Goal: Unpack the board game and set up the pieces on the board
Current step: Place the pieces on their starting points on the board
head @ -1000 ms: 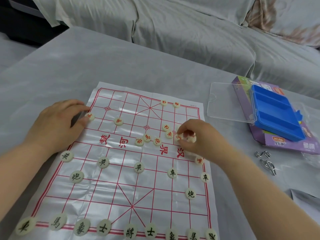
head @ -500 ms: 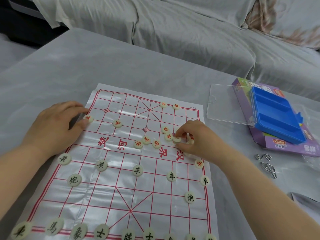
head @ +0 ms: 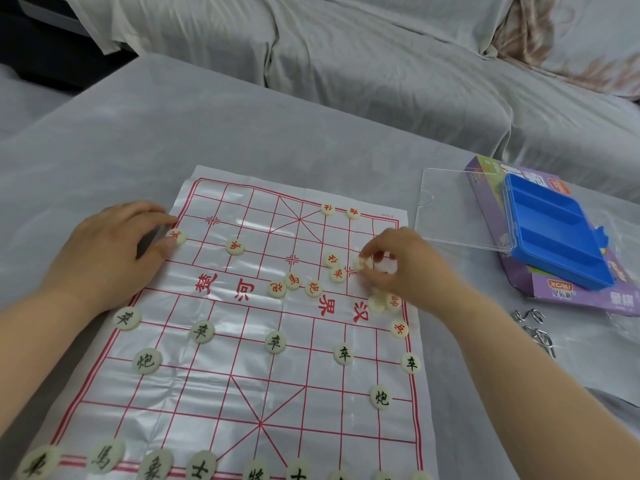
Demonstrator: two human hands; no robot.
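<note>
My right grip (head: 405, 268) pinches a pale piece (head: 363, 263) just above the board (head: 242, 393), right of centre, beside loose red pieces (head: 313, 289). My left grip (head: 110, 251), fingers flat, presses the board's left edge. Best lowered squarely onto a line crossing.

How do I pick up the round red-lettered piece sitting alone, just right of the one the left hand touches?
Pinch the red-lettered piece by its rim, thumb and finger on opposite edges, coming straight down. It is a flat disc lying face up on the board, with no piece crowding it, so its edge looks free.
</note>
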